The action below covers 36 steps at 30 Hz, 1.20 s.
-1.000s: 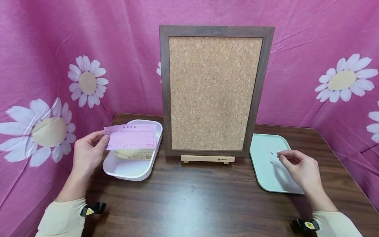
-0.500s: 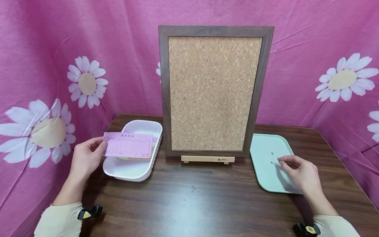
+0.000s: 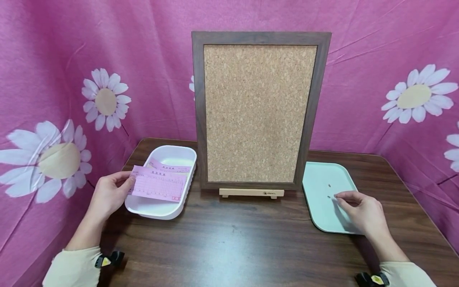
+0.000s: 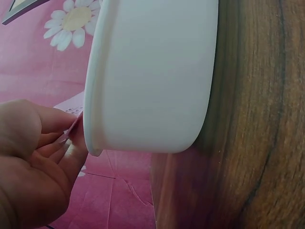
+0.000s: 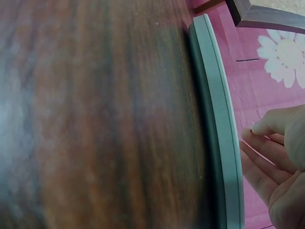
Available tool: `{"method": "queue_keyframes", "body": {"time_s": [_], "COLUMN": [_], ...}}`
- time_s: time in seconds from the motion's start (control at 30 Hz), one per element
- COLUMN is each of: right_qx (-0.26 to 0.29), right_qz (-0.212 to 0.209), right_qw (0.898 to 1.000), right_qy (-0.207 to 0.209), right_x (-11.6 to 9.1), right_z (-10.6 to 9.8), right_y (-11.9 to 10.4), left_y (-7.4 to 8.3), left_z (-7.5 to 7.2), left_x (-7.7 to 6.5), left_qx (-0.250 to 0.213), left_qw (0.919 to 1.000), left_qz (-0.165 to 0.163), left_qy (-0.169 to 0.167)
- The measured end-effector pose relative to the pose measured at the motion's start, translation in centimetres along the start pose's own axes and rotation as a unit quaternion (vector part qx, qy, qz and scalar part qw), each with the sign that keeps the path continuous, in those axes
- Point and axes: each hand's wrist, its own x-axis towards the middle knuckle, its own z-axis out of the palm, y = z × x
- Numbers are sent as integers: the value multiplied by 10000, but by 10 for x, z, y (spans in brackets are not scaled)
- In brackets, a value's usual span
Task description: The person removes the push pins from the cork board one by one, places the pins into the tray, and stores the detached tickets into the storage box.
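Observation:
My left hand (image 3: 112, 195) pinches the left edge of a pink printed slip (image 3: 157, 184) between thumb and fingers. The slip is tilted over the white plastic tray (image 3: 154, 211), and another pink slip (image 3: 171, 168) shows behind it. In the left wrist view the tray's wall (image 4: 152, 76) hides most of the held slip. Over the pale green tray (image 3: 322, 219), my right hand (image 3: 363, 209) has thumb and index fingertip together on a tiny tack-like piece (image 5: 251, 130), too small to tell clearly. Two similar tiny pieces lie on that tray beside the fingertips.
A cork board (image 3: 258, 115) in a dark wooden frame stands upright between the trays, above a small light wood stand (image 3: 252, 192). All of it sits on a dark wood table (image 3: 229, 239). Pink cloth (image 3: 157, 79) with white daisies hangs behind and at the sides.
The left hand has lowered the pink slip toward the white tray and tilted it, uncovering the other pink slip. My right hand has dropped slightly, its fingertips still together.

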Motion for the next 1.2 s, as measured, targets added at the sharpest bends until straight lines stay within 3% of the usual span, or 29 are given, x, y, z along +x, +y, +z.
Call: {"method": "queue_keyframes", "body": {"time_s": [0.3,0.7,1.0,1.2], "right_qx": [-68,-166,-91,70], "right_qz": [-195,-51,-8,-45], "right_qw": [9997,9990,9991,9999], "right_qy": [-92,-413,-411,-142], "right_x": [0,3,2,5], "right_z": [2,1,-5,-13], "right_y": [2,1,-1,-6], "left_y": [-1,2,0,2], "left_z": [1,-3,-11,-14], "left_x": [3,3,5,4], "left_qx": [313,217,210,16], "left_qw": [9989,9982,9990,9995], "left_qz": [180,204,256,319], "left_qy": [-289,-527,-308,-25]}}
